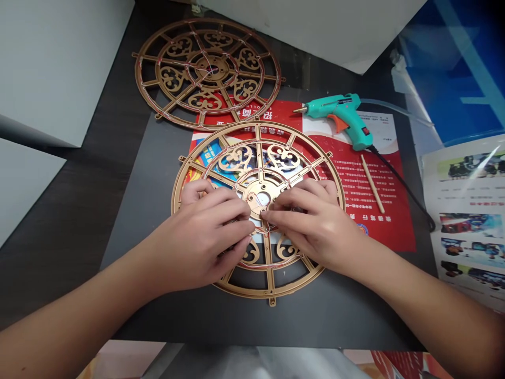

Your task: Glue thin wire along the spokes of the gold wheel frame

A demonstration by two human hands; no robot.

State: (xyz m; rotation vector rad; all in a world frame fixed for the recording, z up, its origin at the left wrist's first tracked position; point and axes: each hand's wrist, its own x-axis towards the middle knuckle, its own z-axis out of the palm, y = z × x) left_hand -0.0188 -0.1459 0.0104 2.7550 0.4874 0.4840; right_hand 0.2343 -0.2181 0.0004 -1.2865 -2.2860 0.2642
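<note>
A gold wheel-shaped frame with scrollwork and spokes lies before me on the dark table. Thin red and white wires run along its inner rings, and some cross the round hub. My left hand is closed over the hub's left side, fingers curled and fingertips near the centre. From the right, my right hand reaches in with thumb and index finger pinched close to the hub opening. Whatever is between the fingers of either hand is too small or hidden to make out.
A second wired gold frame lies behind, its edge close to the first. To the right are a teal glue gun with a cord and a pale stick, on a red leaflet. White boxes stand around; an open booklet lies far right.
</note>
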